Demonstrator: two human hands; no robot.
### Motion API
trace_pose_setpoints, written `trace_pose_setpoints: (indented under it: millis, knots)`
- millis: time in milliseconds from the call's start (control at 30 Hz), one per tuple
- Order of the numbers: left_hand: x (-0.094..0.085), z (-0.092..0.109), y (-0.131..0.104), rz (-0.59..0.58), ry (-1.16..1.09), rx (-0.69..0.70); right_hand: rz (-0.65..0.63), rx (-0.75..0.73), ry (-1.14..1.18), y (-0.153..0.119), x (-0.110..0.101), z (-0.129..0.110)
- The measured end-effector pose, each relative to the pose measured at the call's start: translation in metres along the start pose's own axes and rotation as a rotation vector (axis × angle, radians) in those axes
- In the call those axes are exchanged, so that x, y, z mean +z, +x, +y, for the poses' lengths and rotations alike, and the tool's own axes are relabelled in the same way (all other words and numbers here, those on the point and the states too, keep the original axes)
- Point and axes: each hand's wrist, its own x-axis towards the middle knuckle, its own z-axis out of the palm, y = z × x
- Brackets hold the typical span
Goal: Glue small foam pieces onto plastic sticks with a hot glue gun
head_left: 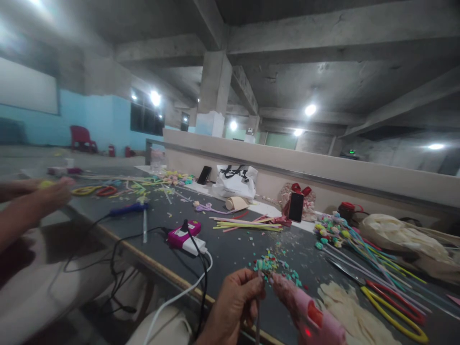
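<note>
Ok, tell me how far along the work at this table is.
Partway, it seems. The stems with colourful heads at the right look finished. In progress: the left hand pinches a thin stem by the colourful clippings, the right hand close by. The loose pink and yellow strips mid-table look unworked; how many are due, I cannot tell.

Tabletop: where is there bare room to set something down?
Mostly bare: the tabletop between blue tool, lilac flower and magenta power block, and from that block to the green bits. Crowded: the right side, with scissors and flower bunch.
</note>
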Motion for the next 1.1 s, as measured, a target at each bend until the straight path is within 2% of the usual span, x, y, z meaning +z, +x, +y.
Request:
trace_pose_setpoints:
  millis: [167, 467, 800, 1100]
  knots:
    - [0.000, -0.001, 0.001, -0.015, -0.005, -0.007, 0.016, -0.017, -0.023, 0.014, 0.005, 0.015]
    - [-0.002, -0.002, 0.001, -0.031, -0.028, -0.014, 0.013, -0.044, -0.024, 0.015, 0.003, 0.024]
    - [0.000, -0.001, 0.002, -0.007, -0.005, -0.027, -0.078, -0.153, -0.066, 0.018, 0.001, 0.037]
    - [0.000, -0.002, 0.002, -0.016, -0.018, -0.024, -0.188, -0.236, -0.114, 0.026, -0.006, 0.065]
